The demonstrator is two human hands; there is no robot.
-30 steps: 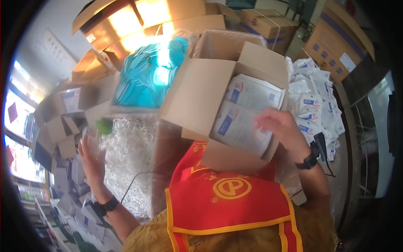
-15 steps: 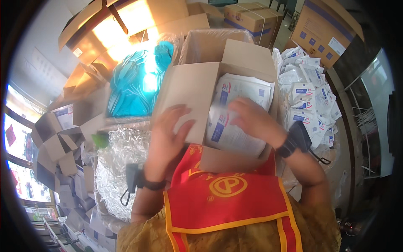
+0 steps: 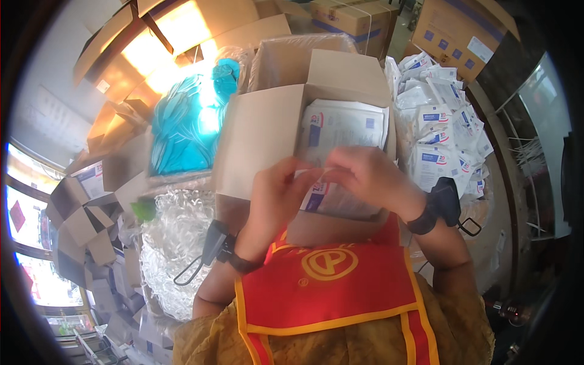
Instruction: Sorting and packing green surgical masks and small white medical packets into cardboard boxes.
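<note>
both hands, left hand [image 3: 277, 194] and right hand [image 3: 365, 176], pinch one white packet [image 3: 319, 188]. it sits over the open cardboard box [image 3: 261, 140] of packets.

Bright, warm daylight from the upper left, blown out to glare on the cardboard flaps [image 3: 182, 36] and over the blue plastic bag [image 3: 182, 128]. Overexposed window panes [image 3: 27, 219] along the left rim. Evenly lit, soft-shadowed middle, with the open box [image 3: 340, 79] shaded inside its near wall. Slight motion blur on both hands, left hand [image 3: 277, 194] and right hand [image 3: 365, 176]. Strong fisheye bending toward the rim, black vignette all round, smeared detail at the edges.
</note>
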